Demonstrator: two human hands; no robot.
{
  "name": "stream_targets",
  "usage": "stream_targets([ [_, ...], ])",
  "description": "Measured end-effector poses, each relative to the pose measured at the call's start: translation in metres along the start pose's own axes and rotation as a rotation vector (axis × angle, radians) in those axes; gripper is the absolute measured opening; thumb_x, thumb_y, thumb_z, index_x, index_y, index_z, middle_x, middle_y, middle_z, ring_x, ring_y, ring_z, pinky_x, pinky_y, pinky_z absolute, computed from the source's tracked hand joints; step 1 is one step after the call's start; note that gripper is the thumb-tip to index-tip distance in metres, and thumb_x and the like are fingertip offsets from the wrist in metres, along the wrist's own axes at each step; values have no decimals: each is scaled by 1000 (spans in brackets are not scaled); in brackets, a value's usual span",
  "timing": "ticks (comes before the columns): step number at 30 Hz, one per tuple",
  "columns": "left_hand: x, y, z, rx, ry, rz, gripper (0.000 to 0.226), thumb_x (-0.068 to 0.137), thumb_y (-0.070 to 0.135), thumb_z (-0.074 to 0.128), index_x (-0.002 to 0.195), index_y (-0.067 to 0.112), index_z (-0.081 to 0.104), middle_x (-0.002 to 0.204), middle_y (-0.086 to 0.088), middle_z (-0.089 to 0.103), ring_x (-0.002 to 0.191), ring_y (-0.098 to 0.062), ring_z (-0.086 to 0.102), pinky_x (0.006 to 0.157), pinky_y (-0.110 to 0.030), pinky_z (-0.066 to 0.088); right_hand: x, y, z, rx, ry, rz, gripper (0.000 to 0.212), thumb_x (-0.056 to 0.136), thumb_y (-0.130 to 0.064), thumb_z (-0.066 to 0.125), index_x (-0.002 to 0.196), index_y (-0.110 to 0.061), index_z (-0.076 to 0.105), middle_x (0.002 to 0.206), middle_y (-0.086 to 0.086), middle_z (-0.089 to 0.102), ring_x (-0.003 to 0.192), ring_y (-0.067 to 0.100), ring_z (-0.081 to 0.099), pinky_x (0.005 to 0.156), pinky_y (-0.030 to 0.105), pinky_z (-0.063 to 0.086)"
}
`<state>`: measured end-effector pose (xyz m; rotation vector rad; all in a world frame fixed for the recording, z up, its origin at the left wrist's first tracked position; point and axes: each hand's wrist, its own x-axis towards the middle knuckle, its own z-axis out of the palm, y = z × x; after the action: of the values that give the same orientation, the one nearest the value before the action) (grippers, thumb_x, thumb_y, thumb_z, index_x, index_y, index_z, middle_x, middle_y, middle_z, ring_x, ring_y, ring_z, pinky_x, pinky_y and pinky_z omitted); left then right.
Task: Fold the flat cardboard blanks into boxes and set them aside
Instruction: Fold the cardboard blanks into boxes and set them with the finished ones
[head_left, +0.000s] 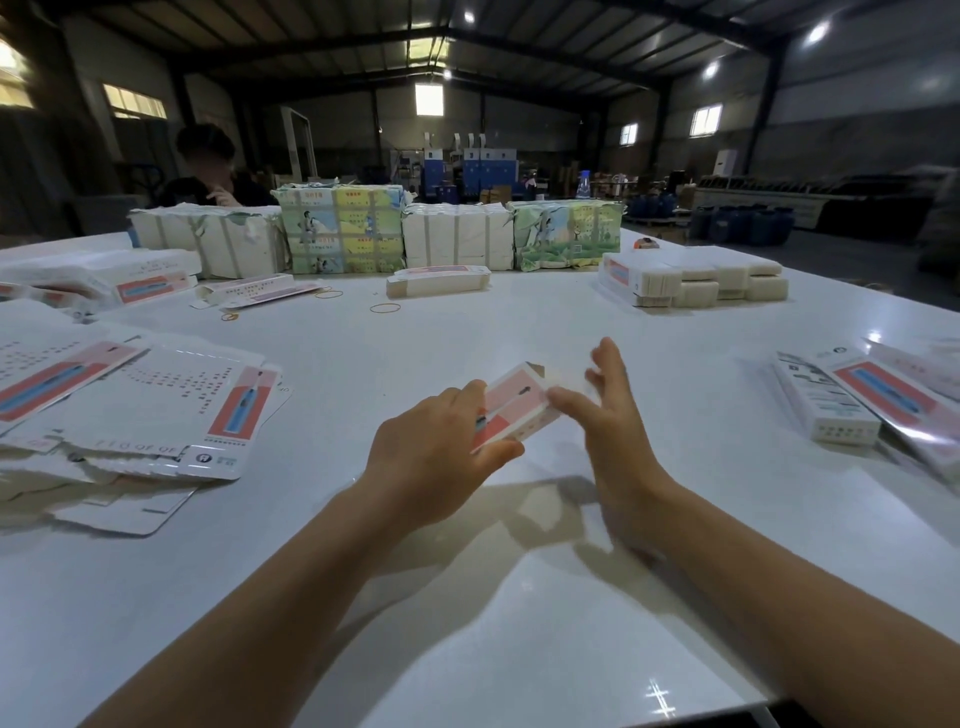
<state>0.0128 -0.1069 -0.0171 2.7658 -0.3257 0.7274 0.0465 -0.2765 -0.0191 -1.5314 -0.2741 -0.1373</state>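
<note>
Left hand: left hand (441, 441) curls round the near end of the box in work (511, 408), thumb beneath and fingers across its pink printed face; firm hold.
Right hand: right hand (610, 410) has fingers spread and nearly straight, the thumb touching the box's right edge; the outer fingers stand clear of the card. It steadies or presses; it does not clasp.
Box in work: held between both hands just above the white table (519, 623), at mid-table in front of the wearer, tilted, far end flap apparently unclosed. Motion blur hides the detail of the flaps.
Step in hand: judged to be forming one blank into a sleeve and closing an end.
Next move: likely calls for the right fingers to tuck the far flap while the left keeps the body square, then setting the box aside.
Flat blanks: loose pile of flat blanks (156, 410) lies on the table to the left, well apart from the hands.
Finished boxes: folded boxes (826, 405) lie to the right; a further one (439, 280) sits at mid-table, farther off.
Stock: wrapped bundles (343, 234) line the far edge; a stacked pack (696, 280) lies far right.
Other: rubber bands (385, 308) lie loose; a second person (208, 171) sits beyond the bundles.
</note>
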Motion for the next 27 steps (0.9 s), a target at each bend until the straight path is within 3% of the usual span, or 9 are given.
stream_targets([
  [2, 0, 4, 1, 33, -1, 18, 56, 86, 62, 47, 129, 26, 39, 116, 6, 56, 90, -14, 56, 74, -35, 54, 6, -2, -4, 408, -105, 232, 64, 76, -15, 68, 133, -19, 38, 124, 5, 55, 116, 24, 56, 97, 39, 46],
  [4, -1, 6, 3, 56, -4, 29, 62, 87, 62, 47, 134, 23, 36, 120, 4, 55, 96, -15, 57, 77, -34, 54, 7, -1, -4, 431, -141, 216, 42, 80, -4, 64, 119, -8, 51, 104, 11, 64, 94, 26, 67, 81, 36, 56],
  [9, -1, 10, 8, 116, 41, 63, 68, 88, 64, 41, 140, 21, 29, 122, 4, 54, 100, -16, 54, 72, -29, 46, -7, 4, 4, -352, -29, -277, 22, 98, -10, 44, 114, -16, 59, 100, -8, 62, 92, 16, 59, 78, 16, 48],
  [13, -3, 10, 7, 143, 62, 69, 66, 89, 61, 41, 139, 20, 29, 121, 3, 53, 101, -17, 52, 75, -31, 47, -12, 9, 9, -631, -17, -415, 38, 100, -9, 40, 138, -4, 46, 128, 9, 58, 108, 14, 53, 82, 3, 33],
  [16, -4, 10, 3, 147, 119, 65, 61, 88, 60, 41, 133, 20, 34, 115, 1, 53, 93, -18, 50, 72, -30, 44, -17, 3, 12, -470, -59, -378, 36, 101, -14, 42, 135, -6, 51, 132, 9, 57, 108, 4, 52, 89, 7, 38],
  [20, -4, 10, -6, 109, 206, 101, 62, 83, 54, 59, 126, 10, 50, 104, -9, 59, 84, -26, 55, 67, -37, 47, -13, -9, 11, 283, -252, -24, 29, 100, -19, 46, 106, -30, 72, 110, 2, 71, 102, 14, 66, 82, 23, 53],
  [22, -5, 9, -6, 98, 262, 153, 59, 77, 43, 72, 116, 2, 57, 95, -15, 63, 75, -30, 59, 60, -38, 50, -11, -12, 7, 415, -285, 44, 30, 97, -12, 49, 116, -30, 64, 116, 6, 68, 101, 17, 67, 81, 24, 54],
  [24, -6, 8, -6, 94, 296, 186, 58, 74, 40, 75, 112, -1, 59, 91, -16, 64, 71, -31, 61, 57, -37, 50, -12, -11, 7, 365, -267, 15, 33, 95, -9, 52, 124, -25, 58, 114, 8, 67, 98, 16, 67, 80, 26, 56],
  [27, -6, 8, -6, 102, 317, 218, 59, 76, 47, 63, 110, -2, 60, 91, -16, 64, 70, -30, 61, 55, -36, 50, -16, -8, 11, -55, -153, -270, 28, 95, -11, 54, 112, -29, 67, 91, 4, 70, 82, 15, 62, 75, 32, 54],
])
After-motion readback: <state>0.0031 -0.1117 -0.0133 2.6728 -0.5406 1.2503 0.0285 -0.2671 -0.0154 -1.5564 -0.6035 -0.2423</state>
